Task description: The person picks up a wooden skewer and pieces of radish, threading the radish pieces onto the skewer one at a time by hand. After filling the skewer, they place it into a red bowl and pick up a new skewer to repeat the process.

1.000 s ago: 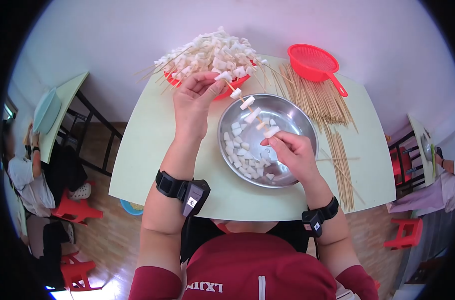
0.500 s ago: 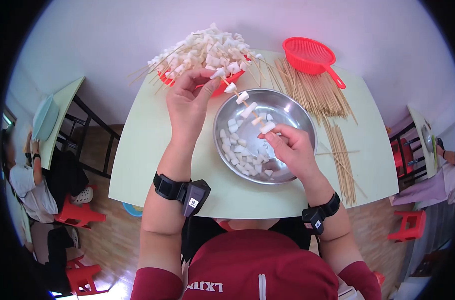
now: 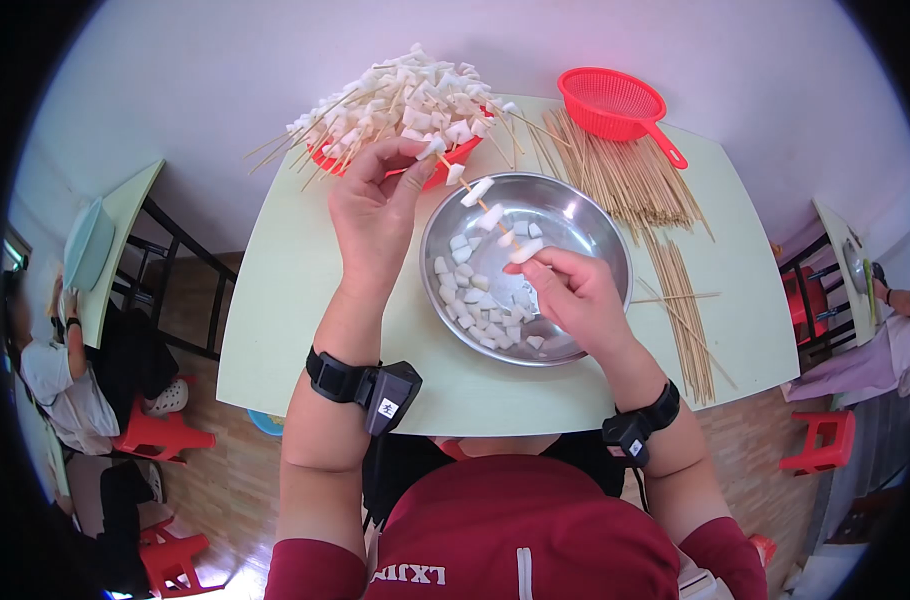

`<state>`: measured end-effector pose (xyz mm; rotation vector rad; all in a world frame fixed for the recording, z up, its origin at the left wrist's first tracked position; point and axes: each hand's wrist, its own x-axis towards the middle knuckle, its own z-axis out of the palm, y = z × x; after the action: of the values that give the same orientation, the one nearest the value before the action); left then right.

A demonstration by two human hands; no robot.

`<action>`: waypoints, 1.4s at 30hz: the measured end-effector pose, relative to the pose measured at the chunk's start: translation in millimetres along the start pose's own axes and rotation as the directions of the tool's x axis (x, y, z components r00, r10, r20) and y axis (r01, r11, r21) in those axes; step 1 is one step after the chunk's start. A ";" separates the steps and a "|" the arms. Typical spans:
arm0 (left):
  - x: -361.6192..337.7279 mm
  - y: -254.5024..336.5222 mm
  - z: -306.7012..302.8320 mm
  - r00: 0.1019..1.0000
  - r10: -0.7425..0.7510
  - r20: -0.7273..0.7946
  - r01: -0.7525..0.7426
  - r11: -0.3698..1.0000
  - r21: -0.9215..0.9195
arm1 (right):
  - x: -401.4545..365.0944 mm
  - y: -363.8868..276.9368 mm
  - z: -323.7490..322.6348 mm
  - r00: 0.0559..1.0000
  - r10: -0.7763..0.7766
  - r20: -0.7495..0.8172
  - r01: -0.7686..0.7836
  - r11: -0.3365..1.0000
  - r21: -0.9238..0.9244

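Note:
Between my hands a skewer (image 3: 477,195) slants over a steel bowl, threaded with several white chunks. My left hand (image 3: 383,190) pinches its upper end at a white piece. At the lower end, my right hand (image 3: 572,297) is closed on the chunk nearest it. The steel bowl (image 3: 615,250) holds loose white chunks (image 3: 480,305), mostly on its left side. Just behind my left hand, a heap of loaded skewers (image 3: 405,95) rises from a red basket (image 3: 465,153).
Bare bamboo sticks (image 3: 625,180) lie in piles on the right of the pale green table (image 3: 275,330). A red strainer (image 3: 610,105) rests on them at the back. Red stools (image 3: 820,443) stand on the floor; another person (image 3: 60,370) sits at the left.
The skewer and both hands stay almost in place. The chunks on the skewer have tilted slightly, and the whole view has shifted a little.

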<state>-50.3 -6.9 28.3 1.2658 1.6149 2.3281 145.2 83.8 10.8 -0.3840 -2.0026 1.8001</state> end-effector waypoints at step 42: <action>-7.7 -0.7 6.2 0.998 -0.033 0.052 0.038 0.992 -0.119 | 0.6 3.7 2.5 0.992 0.035 0.118 -0.060 0.974 0.216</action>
<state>-41.5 -5.3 23.9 1.2493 1.4469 2.3142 143.2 82.4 7.0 -0.2684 -1.8546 2.0907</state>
